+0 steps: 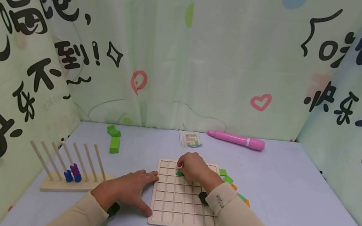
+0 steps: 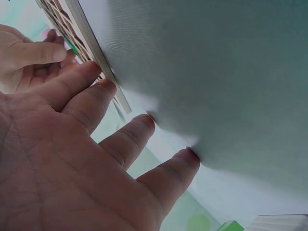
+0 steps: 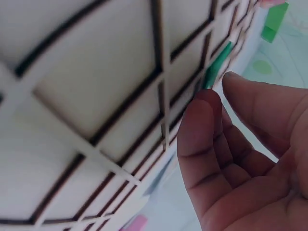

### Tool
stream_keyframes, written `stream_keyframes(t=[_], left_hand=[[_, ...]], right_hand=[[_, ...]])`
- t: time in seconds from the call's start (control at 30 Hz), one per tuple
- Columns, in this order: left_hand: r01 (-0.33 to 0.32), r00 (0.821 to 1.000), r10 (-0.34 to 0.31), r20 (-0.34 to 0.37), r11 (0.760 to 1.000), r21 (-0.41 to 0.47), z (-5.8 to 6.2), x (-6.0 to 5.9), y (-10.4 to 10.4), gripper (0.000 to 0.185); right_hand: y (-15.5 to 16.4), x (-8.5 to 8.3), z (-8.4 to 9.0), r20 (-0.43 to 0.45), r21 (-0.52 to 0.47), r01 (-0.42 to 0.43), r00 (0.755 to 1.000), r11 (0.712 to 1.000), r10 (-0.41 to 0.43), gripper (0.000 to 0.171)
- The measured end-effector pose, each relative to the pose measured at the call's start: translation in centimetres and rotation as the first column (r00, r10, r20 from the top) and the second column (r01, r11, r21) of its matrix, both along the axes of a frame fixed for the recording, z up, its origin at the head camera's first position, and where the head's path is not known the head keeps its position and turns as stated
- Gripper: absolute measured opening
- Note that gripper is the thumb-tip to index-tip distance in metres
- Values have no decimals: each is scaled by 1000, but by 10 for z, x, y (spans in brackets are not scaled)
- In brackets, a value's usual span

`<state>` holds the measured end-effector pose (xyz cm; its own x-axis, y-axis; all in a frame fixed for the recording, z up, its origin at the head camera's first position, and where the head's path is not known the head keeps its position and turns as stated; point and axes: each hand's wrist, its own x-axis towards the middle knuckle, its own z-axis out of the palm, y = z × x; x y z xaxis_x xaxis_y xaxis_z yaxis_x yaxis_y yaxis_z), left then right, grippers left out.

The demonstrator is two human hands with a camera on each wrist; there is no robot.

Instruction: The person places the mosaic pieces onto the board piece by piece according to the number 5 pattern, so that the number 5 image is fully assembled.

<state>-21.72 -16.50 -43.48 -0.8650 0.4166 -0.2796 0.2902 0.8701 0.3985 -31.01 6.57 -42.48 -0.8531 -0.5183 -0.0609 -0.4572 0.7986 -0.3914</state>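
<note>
A wooden grid board [image 1: 169, 207] with square cells lies on the table. Over its far rows, my right hand [image 1: 194, 167] holds a small green tile [image 3: 217, 66] at its fingertips. The tile stands tilted in the grid, its edge by the index finger and thumb. My left hand [image 1: 133, 189] spreads along the board's left side. Its thumb and index finger touch the edge, while other fingertips [image 2: 185, 156] rest on the table in the left wrist view.
Several green and orange tiles [image 1: 228, 180] lie along the board's right side. A wooden peg rack [image 1: 86, 184] with blue and purple beads stands left. Behind are green blocks [image 1: 114, 145], a patterned grid card [image 1: 190, 139] and a pink marker [image 1: 235, 139]. Printed curtains [image 1: 211, 54] enclose the table.
</note>
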Motion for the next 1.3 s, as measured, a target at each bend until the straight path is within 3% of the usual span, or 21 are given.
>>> stream_keyframes(t=[0.33, 0.57, 0.87, 1.3], left_hand=[[-23, 1000, 23, 0, 1000, 3, -1, 1, 4, 107], [-30, 999, 30, -12, 1000, 3, -1, 3, 4, 107], [-52, 999, 52, -4, 999, -12, -3, 1, 5, 109], [-66, 998, 66, 2, 998, -8, -4, 0, 6, 109]], right_hand=[[49, 10, 19, 36, -100, -48, 998, 994, 51, 21], [94, 14, 27, 112, -79, 67, 992, 995, -58, 22], [141, 27, 15, 133, -25, 153, 980, 988, -149, 16], [150, 40, 4, 123, 8, 140, 983, 990, -140, 18]])
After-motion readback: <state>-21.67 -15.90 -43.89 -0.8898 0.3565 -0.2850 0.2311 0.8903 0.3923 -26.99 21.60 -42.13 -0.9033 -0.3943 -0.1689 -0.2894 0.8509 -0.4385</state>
